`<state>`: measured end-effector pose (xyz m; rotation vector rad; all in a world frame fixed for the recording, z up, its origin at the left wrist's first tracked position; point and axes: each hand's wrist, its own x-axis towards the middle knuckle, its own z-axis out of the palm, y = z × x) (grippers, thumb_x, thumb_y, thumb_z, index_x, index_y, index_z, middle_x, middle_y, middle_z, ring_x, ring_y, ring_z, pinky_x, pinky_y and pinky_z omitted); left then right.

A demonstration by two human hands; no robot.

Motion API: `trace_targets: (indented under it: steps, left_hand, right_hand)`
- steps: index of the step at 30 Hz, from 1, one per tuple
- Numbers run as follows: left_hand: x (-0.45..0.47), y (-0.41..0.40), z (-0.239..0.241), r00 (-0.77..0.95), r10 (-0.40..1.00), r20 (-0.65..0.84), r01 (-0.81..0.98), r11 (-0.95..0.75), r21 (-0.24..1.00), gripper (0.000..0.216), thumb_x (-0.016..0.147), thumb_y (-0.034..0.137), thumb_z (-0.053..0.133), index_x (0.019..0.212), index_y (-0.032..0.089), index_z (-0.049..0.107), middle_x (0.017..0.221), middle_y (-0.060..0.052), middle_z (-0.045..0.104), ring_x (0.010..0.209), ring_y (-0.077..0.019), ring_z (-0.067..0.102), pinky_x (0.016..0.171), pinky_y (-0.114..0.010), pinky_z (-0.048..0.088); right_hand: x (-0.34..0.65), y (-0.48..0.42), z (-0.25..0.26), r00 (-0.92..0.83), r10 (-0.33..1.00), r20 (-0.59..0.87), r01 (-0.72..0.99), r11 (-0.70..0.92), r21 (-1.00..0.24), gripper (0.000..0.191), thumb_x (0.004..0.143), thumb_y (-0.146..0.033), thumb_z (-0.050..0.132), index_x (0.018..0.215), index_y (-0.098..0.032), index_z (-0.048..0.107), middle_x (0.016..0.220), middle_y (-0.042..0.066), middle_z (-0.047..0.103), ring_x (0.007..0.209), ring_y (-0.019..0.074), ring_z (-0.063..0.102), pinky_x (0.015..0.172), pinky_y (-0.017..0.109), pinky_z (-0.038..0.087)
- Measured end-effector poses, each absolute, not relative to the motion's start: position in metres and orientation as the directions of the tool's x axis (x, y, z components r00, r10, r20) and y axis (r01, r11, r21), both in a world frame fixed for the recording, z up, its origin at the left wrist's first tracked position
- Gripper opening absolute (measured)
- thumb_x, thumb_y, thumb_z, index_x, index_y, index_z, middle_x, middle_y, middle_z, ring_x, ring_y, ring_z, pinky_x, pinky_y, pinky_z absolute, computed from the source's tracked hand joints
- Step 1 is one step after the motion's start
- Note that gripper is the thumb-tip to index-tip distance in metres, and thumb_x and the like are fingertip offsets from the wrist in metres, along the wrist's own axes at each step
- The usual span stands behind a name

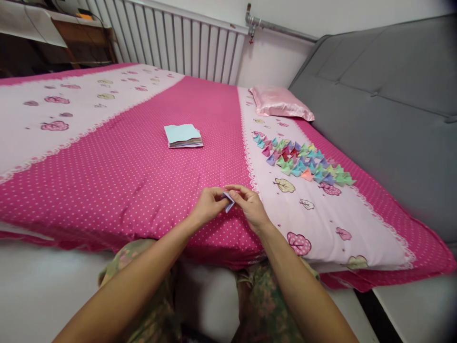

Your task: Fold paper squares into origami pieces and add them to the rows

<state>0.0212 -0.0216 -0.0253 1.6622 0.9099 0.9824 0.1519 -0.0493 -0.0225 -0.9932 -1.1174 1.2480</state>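
My left hand [209, 205] and my right hand [250, 204] meet above the near edge of the bed. Together they pinch a small folded piece of lilac paper [228, 200] between fingertips. Both hands are closed on it. A stack of coloured square papers [183, 136], pale blue sheet on top, lies further back on the pink dotted bedspread [135, 171]. To the right, several finished folded paper shapes [302, 161] in pink, green, blue and purple lie in rows on the pale strip of the spread.
A pink satin pillow [280, 102] rests at the head of the bed beside the grey padded headboard [385, 109]. A white radiator [178, 40] lines the far wall. A desk corner [78, 38] stands at the back left.
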Motion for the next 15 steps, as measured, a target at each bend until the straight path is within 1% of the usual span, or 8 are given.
trace_targets:
  steps: [3,6,8,11,15]
  left_hand:
    - [0.019,-0.022,-0.024,0.281,0.889,0.361,0.324,-0.442,0.837,0.018,0.073,0.012,0.054,0.079,0.017,0.071,0.066,-0.001,0.062,0.062,-0.0109,0.055,0.06,-0.023,0.045]
    - [0.017,-0.022,-0.024,0.193,0.838,0.51,0.464,-0.536,0.706,0.03,0.07,0.004,0.054,0.09,0.019,0.07,0.074,-0.002,0.064,0.069,-0.0124,0.057,0.065,-0.024,0.047]
    - [0.016,-0.021,-0.026,0.191,0.777,0.599,0.488,-0.605,0.63,0.031,0.071,0.003,0.054,0.093,0.02,0.069,0.083,-0.004,0.065,0.075,-0.0129,0.059,0.068,-0.025,0.048]
    - [0.015,-0.021,-0.03,0.216,0.683,0.698,0.509,-0.689,0.516,0.028,0.076,0.007,0.052,0.095,0.02,0.067,0.093,-0.006,0.065,0.077,-0.0128,0.061,0.07,-0.025,0.05]
    - [0.015,-0.022,-0.034,0.306,0.611,0.73,0.534,-0.745,0.4,0.024,0.08,0.011,0.05,0.097,0.018,0.066,0.097,-0.009,0.064,0.078,-0.0144,0.062,0.068,-0.025,0.05]
  right_hand:
    - [0.152,-0.051,-0.019,-0.009,0.998,0.063,-0.238,0.059,-0.97,0.036,0.066,-0.03,0.071,0.1,-0.024,0.062,0.102,0.002,0.06,0.078,0.0108,0.057,0.073,0.023,0.046]
    - [0.152,-0.052,-0.016,-0.01,0.999,0.05,-0.273,0.046,-0.961,0.053,0.058,-0.026,0.077,0.107,-0.025,0.057,0.114,0.003,0.055,0.081,0.0112,0.058,0.073,0.024,0.047]
    - [0.153,-0.052,-0.016,-0.03,0.999,-0.011,-0.32,-0.02,-0.947,0.05,0.059,-0.029,0.076,0.106,-0.024,0.058,0.108,0.004,0.059,0.08,0.0123,0.06,0.069,0.023,0.048]
    - [0.154,-0.052,-0.016,-0.076,0.992,-0.105,-0.377,-0.126,-0.918,0.035,0.066,-0.034,0.071,0.097,-0.02,0.063,0.092,0.004,0.065,0.074,0.0124,0.062,0.063,0.021,0.048]
    - [0.152,-0.052,-0.017,-0.068,0.992,-0.107,-0.373,-0.125,-0.92,0.03,0.061,-0.029,0.075,0.087,-0.019,0.066,0.082,0.002,0.067,0.071,0.0115,0.062,0.066,0.021,0.047]
